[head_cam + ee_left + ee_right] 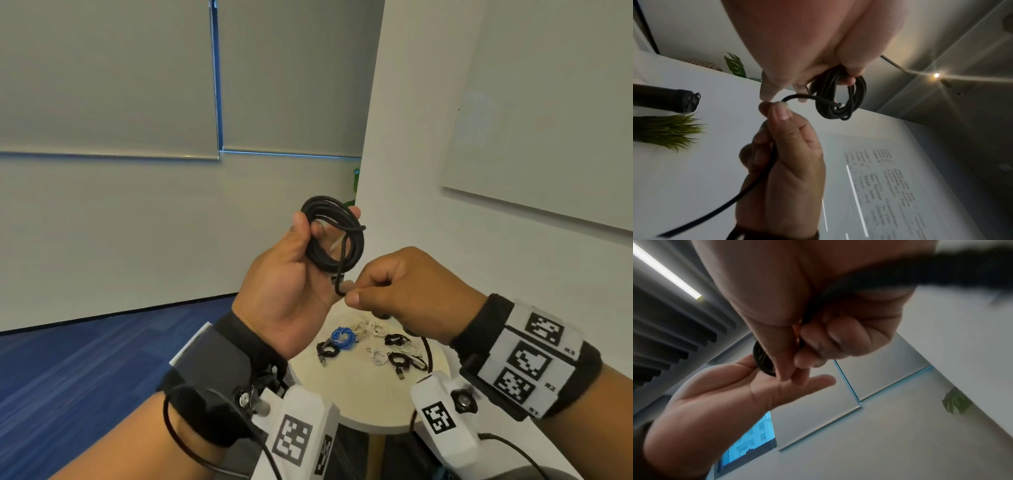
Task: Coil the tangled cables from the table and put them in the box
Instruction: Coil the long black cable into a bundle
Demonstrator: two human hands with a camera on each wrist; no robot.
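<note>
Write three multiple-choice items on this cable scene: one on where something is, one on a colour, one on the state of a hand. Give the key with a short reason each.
1. Where is the coiled black cable?
A. On the round table
B. Held up in the left hand
C. On the floor

2. What colour is the one brightly coloured cable bundle among those on the round table?
A. Blue
B. Red
C. Yellow

3. What is the right hand doing?
A. Lying flat on the table
B. Hanging open, holding nothing
C. Pinching the cable's loose tail

Key: 1 B, the left hand grips the coil above the table. 2 A, the blue cable lies among white and black ones. 3 C, thumb and fingers pinch the tail just below the coil.
</note>
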